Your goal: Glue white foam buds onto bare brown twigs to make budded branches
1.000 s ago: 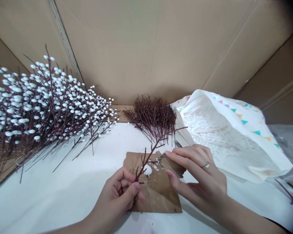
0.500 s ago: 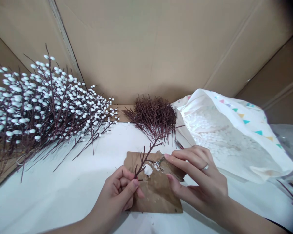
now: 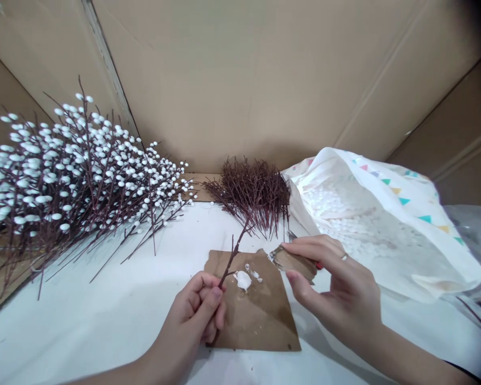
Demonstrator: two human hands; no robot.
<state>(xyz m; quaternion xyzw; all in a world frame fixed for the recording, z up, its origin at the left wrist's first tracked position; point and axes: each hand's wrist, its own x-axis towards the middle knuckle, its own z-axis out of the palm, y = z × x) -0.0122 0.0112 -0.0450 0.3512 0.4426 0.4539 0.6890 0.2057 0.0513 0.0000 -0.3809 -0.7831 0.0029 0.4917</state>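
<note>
left grip (image 3: 200, 307) pinches a twig (image 3: 233, 254), not yet beaded, over the card (image 3: 260, 323); right grip (image 3: 339, 283) holds a scrap (image 3: 296, 263). the beaded pile (image 3: 92, 171) seems done, the bare bunch (image 3: 257, 190) left.

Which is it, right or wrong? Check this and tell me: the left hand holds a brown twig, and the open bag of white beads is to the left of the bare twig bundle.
Wrong on the bag's side: the head view shows the open bag of white beads to the right of the bare twig bundle. The left hand does hold a brown twig.
</note>
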